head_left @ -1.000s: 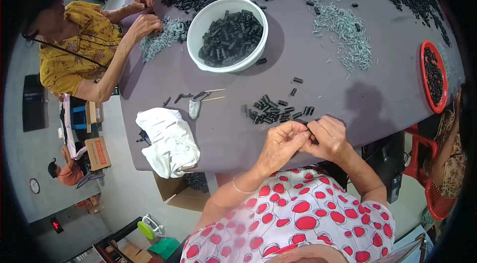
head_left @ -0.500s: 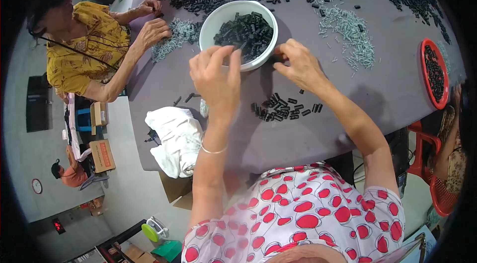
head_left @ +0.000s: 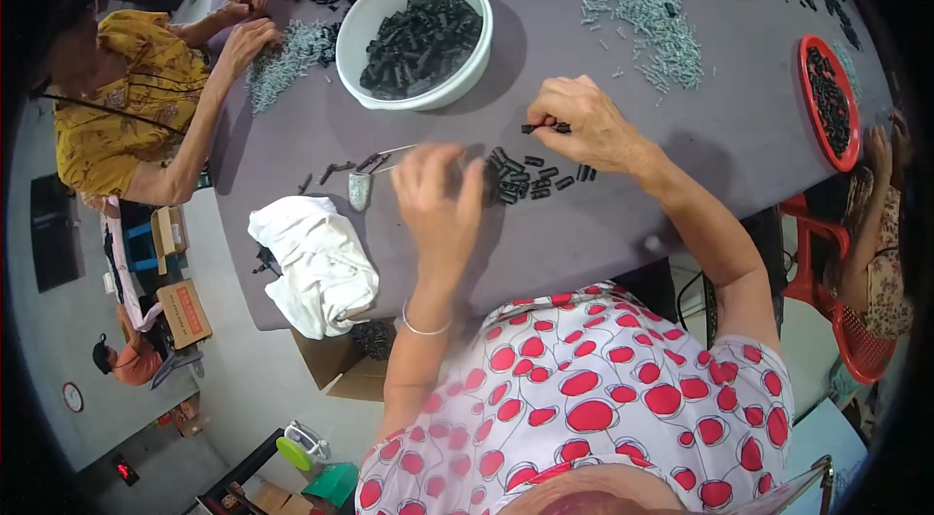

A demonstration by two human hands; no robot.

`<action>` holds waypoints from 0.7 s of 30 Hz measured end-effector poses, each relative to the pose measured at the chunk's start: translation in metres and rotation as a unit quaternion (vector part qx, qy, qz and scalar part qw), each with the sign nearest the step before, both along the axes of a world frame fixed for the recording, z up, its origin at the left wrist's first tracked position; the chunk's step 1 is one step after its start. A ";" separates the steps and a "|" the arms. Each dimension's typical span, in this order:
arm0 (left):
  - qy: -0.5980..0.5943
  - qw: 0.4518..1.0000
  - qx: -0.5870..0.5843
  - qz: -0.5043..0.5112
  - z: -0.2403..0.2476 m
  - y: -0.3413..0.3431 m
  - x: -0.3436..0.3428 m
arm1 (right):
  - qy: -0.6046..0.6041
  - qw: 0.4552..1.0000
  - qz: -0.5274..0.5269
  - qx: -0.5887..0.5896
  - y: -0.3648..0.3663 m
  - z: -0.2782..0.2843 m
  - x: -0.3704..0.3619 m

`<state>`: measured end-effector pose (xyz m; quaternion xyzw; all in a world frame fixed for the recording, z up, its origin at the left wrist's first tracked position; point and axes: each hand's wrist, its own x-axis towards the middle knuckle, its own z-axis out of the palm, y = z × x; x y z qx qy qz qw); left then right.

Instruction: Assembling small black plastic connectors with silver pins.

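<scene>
Right fingers point(head_left: 576, 99) withdrew, holding short black cylinders point(head_left: 529, 129).

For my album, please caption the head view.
Right hand holding small black pieces, left hand blurred, near a white bowl of more.

Grey counter point(head_left: 574, 252): white bowl point(head_left: 353, 34); black cylindrical pieces point(head_left: 516, 186) clustered near side, massed far side; pale small parts point(head_left: 647, 34) heaped; red tray point(head_left: 807, 102), right; crumpled white cloth point(head_left: 316, 267), near left.
</scene>
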<state>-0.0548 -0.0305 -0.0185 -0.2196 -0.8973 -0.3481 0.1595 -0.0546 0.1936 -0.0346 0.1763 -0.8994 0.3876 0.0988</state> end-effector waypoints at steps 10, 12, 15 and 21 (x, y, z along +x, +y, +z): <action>-0.323 0.884 0.327 -0.086 0.020 0.039 0.034 | 0.160 0.979 -0.119 -0.032 -0.004 0.023 0.059; -0.408 0.823 0.383 -0.093 0.020 0.044 0.038 | 0.167 0.976 -0.136 -0.037 -0.008 0.025 0.067; -0.485 0.762 0.423 -0.075 0.014 0.047 0.042 | 0.190 0.968 -0.159 -0.037 -0.017 0.026 0.077; -0.510 0.754 0.392 -0.133 0.015 0.034 0.046 | 0.198 0.969 -0.146 -0.012 -0.024 0.016 0.090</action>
